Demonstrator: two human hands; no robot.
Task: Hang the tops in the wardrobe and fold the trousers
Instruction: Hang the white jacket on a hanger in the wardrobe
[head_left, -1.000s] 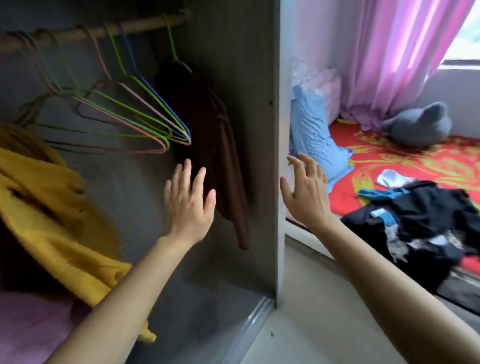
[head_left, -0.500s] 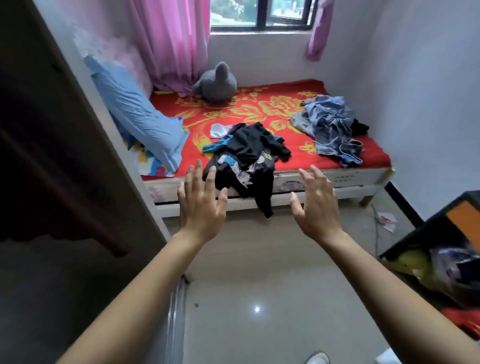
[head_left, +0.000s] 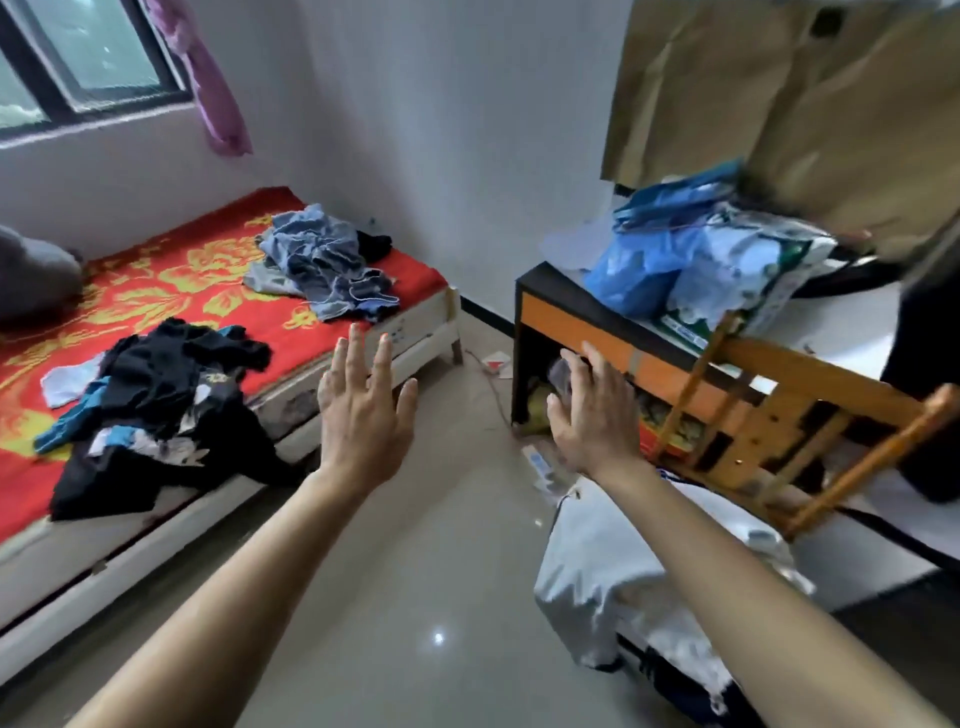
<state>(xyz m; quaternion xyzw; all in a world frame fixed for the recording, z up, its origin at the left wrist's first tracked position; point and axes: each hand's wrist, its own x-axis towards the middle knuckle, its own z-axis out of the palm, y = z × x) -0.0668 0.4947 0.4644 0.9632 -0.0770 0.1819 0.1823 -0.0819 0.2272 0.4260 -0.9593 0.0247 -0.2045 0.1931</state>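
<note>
Two hands up: left hand (head_left: 363, 415) and right hand (head_left: 597, 421), fingers spread, holding nothing. Dark heap (head_left: 166, 395) and denim heap (head_left: 322, 265) lie apart on the bed (head_left: 156, 291).
— Advice for the pick?
— My judgement: lift one garment, shake it flat, then sort top from trousers.
— Containers?
— Blue bags (head_left: 639, 270) on the tabletop (head_left: 556, 286), contents unreadable. Cubby (head_left: 535, 405) below is stuffed but blurred.

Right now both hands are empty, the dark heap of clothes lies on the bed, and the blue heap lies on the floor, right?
Not quite: the blue heap also lies on the bed, beyond the dark heap. The head view shows it.
</note>
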